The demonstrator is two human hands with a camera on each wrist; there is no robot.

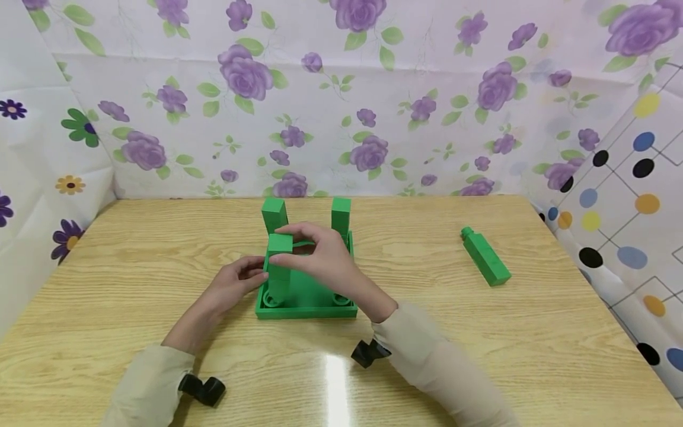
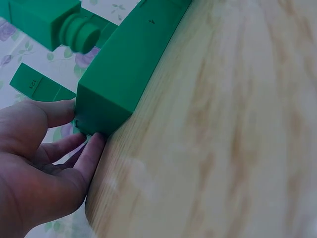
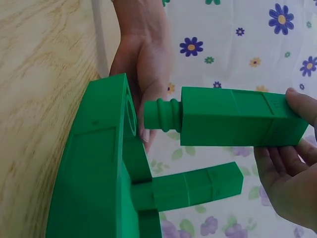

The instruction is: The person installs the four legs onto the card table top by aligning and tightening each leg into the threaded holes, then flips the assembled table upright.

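A green square base [image 1: 315, 312] with raised walls and ring-shaped sockets lies on the table. My right hand [image 1: 325, 261] pinches a green square leg [image 1: 280, 267] near its top, upright over the base's front left ring. In the right wrist view the ribbed end [image 3: 162, 115] of this leg points at the socket with a small gap between them. My left hand [image 1: 235, 281] rests its fingertips against the base's left wall; the left wrist view shows them around a lower corner. Two more legs, back left [image 1: 274, 214] and back right [image 1: 341, 214], stand in the base.
Another green leg [image 1: 484, 256] with a ribbed end lies on its side on the wooden table [image 1: 416, 255], to the right of the base. Flowered cloth [image 1: 320, 118] hangs behind the table, and patterned cloth covers both sides.
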